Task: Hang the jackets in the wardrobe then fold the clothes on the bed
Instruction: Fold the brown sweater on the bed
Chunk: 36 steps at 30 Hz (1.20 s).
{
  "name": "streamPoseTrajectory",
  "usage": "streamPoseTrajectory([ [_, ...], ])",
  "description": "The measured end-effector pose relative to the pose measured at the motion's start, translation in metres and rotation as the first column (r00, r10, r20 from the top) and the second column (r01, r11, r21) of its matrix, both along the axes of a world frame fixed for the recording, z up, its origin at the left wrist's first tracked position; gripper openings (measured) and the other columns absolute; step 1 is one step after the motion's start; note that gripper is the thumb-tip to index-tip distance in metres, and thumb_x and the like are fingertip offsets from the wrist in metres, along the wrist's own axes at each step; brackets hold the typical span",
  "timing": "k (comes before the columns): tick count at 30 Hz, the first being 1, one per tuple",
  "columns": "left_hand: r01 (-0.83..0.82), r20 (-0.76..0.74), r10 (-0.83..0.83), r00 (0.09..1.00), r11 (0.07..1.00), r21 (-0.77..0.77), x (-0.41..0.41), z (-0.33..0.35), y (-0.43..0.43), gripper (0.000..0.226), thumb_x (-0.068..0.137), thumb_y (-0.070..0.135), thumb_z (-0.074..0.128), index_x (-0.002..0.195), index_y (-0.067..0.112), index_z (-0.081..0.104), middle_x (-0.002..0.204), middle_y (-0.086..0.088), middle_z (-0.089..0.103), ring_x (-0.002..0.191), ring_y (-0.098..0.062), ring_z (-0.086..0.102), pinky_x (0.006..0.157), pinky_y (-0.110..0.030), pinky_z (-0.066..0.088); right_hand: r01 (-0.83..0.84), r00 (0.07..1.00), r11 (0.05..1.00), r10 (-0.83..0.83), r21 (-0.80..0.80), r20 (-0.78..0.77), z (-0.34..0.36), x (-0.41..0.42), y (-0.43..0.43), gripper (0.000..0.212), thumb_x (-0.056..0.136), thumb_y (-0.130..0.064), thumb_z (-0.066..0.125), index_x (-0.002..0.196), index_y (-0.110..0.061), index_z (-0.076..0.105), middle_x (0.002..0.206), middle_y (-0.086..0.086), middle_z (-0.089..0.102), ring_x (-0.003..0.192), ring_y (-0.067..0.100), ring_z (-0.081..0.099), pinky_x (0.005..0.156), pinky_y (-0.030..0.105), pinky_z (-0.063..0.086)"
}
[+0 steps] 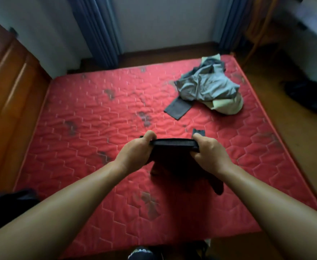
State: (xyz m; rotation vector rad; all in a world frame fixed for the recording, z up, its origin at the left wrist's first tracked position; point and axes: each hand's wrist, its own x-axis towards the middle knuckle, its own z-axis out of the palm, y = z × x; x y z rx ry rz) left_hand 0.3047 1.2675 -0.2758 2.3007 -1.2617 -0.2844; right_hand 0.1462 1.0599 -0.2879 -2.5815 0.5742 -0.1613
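A black garment (174, 158) with a ribbed band along its top hangs above the red mattress (90, 113). My left hand (135, 151) grips the band's left end and my right hand (208, 152) grips its right end, holding it stretched between them. The rest of the garment droops below my hands and touches the mattress. A heap of unfolded clothes (208, 85), grey, dark grey and pale yellow, lies at the far right of the bed.
A wooden wardrobe (5, 81) runs along the left side of the bed. Blue curtains (97, 30) hang at the far wall. Dark items (307, 94) lie on the wooden floor to the right, and another dark heap (13, 199) sits by the bed's near left corner.
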Motion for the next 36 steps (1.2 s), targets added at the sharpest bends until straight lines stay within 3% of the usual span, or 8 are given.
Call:
streamPoseTrajectory([
  [4,0.119,0.031,-0.132,0.991,0.957,0.264,0.025,0.036,0.026,0.050,0.086,0.053,0.069,0.117,0.021,0.046,0.082,-0.012,0.066,0.081,-0.038,0.065,0.065,-0.040,0.047,-0.169,0.973,0.951,0.119,-0.257,-0.199,0.040,0.004,-0.008,0.028,0.082,-0.039,0.068,0.102,-0.020,0.063,0.104,0.003,0.063,0.098,0.032,0.066,0.074,0.038,0.050],
  [7,0.195,0.117,-0.262,0.958,0.894,0.403,0.043,0.052,0.048,0.034,0.081,0.040,0.071,0.099,0.019,0.051,0.093,-0.007,0.065,0.089,-0.035,0.064,0.070,-0.040,0.051,-0.164,0.972,0.958,0.116,-0.236,-0.204,0.060,0.010,-0.003,0.019,0.080,-0.031,0.066,0.095,-0.020,0.060,0.100,0.007,0.067,0.098,0.035,0.065,0.075,0.039,0.050],
  [11,0.062,0.190,-0.134,0.972,0.937,0.344,0.072,0.073,0.077,0.012,0.088,0.025,0.061,0.097,0.020,0.055,0.090,-0.005,0.057,0.086,-0.035,0.064,0.070,-0.042,0.051,-0.102,0.987,0.982,0.080,-0.157,-0.140,0.091,0.031,0.008,0.023,0.078,-0.022,0.066,0.088,-0.022,0.045,0.084,0.017,0.066,0.084,0.043,0.065,0.065,0.039,0.046],
  [14,-0.056,0.299,-0.036,0.954,0.953,0.297,0.100,0.100,0.096,0.021,0.091,0.029,0.059,0.112,0.025,0.057,0.101,-0.007,0.067,0.092,-0.034,0.067,0.070,-0.042,0.054,-0.113,0.992,0.985,0.104,-0.129,-0.073,0.127,0.046,0.003,0.028,0.078,-0.015,0.063,0.093,-0.025,0.042,0.083,0.012,0.064,0.084,0.037,0.067,0.068,0.037,0.049],
  [19,-0.127,0.315,0.094,0.945,0.988,0.084,0.142,0.179,0.108,0.028,0.093,0.027,0.061,0.121,0.023,0.060,0.111,-0.015,0.069,0.097,-0.037,0.067,0.081,-0.045,0.054,-0.078,0.997,0.911,0.082,-0.405,-0.007,0.196,0.073,-0.008,0.025,0.085,-0.019,0.061,0.111,-0.020,0.061,0.103,0.014,0.070,0.094,0.038,0.068,0.079,0.043,0.056],
  [24,0.006,0.436,0.122,0.892,0.960,-0.280,0.157,0.274,0.113,0.025,0.089,0.022,0.046,0.106,0.011,0.060,0.097,-0.011,0.067,0.085,-0.035,0.065,0.075,-0.048,0.053,0.224,0.914,0.848,-0.011,-0.481,0.406,0.273,0.099,-0.014,0.029,0.088,-0.008,0.050,0.115,-0.014,0.060,0.103,0.023,0.054,0.092,0.048,0.061,0.075,0.050,0.051],
  [31,-0.050,0.632,0.114,0.767,0.992,-0.118,0.165,0.316,0.146,0.014,0.094,0.022,0.060,0.099,0.009,0.062,0.075,-0.017,0.065,0.070,-0.040,0.067,0.061,-0.038,0.046,0.238,0.861,0.877,0.008,-0.417,0.508,0.298,0.104,-0.013,0.017,0.092,-0.015,0.053,0.109,-0.018,0.053,0.086,0.025,0.067,0.081,0.049,0.066,0.068,0.046,0.049],
  [36,0.066,0.651,0.003,0.759,0.994,-0.083,0.170,0.343,0.178,0.030,0.090,0.037,0.067,0.101,0.009,0.065,0.069,-0.004,0.062,0.056,-0.024,0.062,0.053,-0.028,0.044,0.117,0.924,0.639,0.209,-0.760,0.319,0.309,0.092,-0.030,0.025,0.094,-0.042,0.053,0.092,-0.020,0.042,0.071,0.014,0.064,0.060,0.040,0.066,0.050,0.041,0.048],
])
